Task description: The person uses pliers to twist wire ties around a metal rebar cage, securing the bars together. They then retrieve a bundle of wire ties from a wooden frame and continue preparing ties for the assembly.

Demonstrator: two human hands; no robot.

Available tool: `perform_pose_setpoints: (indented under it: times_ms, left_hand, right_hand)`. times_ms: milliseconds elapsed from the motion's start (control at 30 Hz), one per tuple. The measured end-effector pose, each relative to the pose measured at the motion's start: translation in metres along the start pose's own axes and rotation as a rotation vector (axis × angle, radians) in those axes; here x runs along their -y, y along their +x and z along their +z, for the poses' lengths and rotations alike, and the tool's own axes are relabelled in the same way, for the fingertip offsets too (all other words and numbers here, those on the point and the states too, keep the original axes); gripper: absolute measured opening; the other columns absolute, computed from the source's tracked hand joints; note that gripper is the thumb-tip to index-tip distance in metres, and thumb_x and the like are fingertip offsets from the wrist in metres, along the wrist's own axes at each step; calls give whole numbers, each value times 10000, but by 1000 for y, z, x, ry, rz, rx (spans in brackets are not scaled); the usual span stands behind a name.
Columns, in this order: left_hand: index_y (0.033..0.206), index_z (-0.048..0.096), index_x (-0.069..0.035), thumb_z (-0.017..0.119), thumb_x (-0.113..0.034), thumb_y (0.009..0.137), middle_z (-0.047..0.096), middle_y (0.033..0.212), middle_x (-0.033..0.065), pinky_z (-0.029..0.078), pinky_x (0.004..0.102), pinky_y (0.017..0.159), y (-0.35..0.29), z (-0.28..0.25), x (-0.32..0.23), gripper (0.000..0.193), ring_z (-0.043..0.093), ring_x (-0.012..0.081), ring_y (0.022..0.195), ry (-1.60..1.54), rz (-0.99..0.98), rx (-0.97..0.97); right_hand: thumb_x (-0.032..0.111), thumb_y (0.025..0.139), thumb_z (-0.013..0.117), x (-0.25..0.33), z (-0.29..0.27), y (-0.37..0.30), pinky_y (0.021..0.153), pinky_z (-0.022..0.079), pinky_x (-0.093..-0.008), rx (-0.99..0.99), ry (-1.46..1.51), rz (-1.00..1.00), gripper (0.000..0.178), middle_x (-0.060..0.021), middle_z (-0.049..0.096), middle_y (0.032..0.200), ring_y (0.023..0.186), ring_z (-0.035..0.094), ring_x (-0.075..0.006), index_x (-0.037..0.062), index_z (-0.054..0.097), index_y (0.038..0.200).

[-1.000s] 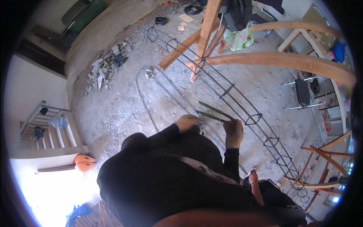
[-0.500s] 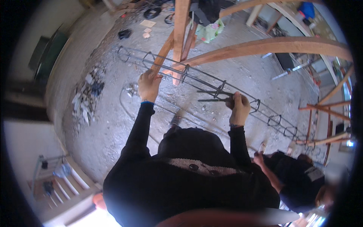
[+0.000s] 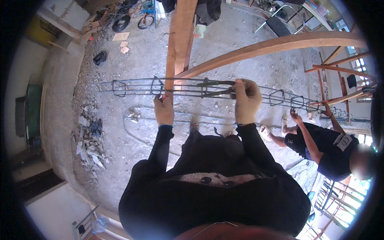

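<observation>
A long cage of steel bars and square stirrups (image 3: pixel 186 91) stretches across in front of me. It lies over an upright wooden post (image 3: pixel 170 52). My left hand (image 3: pixel 164 112), in a beige glove, has its fingertips pinched at the cage's near bar, beside a stirrup and the post. Farther right, my right hand (image 3: pixel 247 102), also gloved, is closed around one end of dark pincers (image 3: pixel 218 95). Their two long handles point left, spread apart, over the bars at another stirrup. The gripped end of the pincers is mostly hidden by the fingers.
A curved-looking timber (image 3: pixel 280 46) runs from the post to the right. At the cage's right end a co-worker (image 3: pixel 334 150) has both hands by the bars. Rubble (image 3: pixel 90 144) is heaped at left. Long loose bars (image 3: pixel 184 116) lie on the floor. A chair (image 3: pixel 280 26) stands far right.
My view has turned, so the cage now lies nearly level. My left hand has shifted down to the near bar by the post. The right hand still holds the pincers; the co-worker shows more fully.
</observation>
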State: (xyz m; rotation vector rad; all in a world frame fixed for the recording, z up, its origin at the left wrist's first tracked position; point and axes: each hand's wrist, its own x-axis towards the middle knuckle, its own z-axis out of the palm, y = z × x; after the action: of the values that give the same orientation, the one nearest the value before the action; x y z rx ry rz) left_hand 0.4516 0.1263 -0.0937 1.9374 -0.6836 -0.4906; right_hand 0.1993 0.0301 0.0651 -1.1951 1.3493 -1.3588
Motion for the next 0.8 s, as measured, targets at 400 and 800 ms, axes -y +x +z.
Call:
perform_pose_setpoints:
  times_ms: [400, 800]
  left_hand:
    - [1455, 466, 81, 657, -239, 1045, 494, 1400, 240, 468, 435, 1082, -11, -3, -8, 554, 528, 349, 1277, 87, 226, -60]
    - [1401, 490, 32, 831, -225, 948, 533, 1197, 132, 491, 326, 692, -3, 12, 33, 623, 541, 196, 875, 4, 671, -255]
  right_hand:
    - [246, 797, 831, -41, 96, -49, 716, 590, -440, 228, -366, -101, 215, -142, 749, 834, 805, 759, -332, 68, 744, 882]
    - [283, 811, 801, -16, 85, -55, 689, 571, -433, 212, -362, -283, 230, -103, 716, 840, 782, 730, -326, 94, 729, 919]
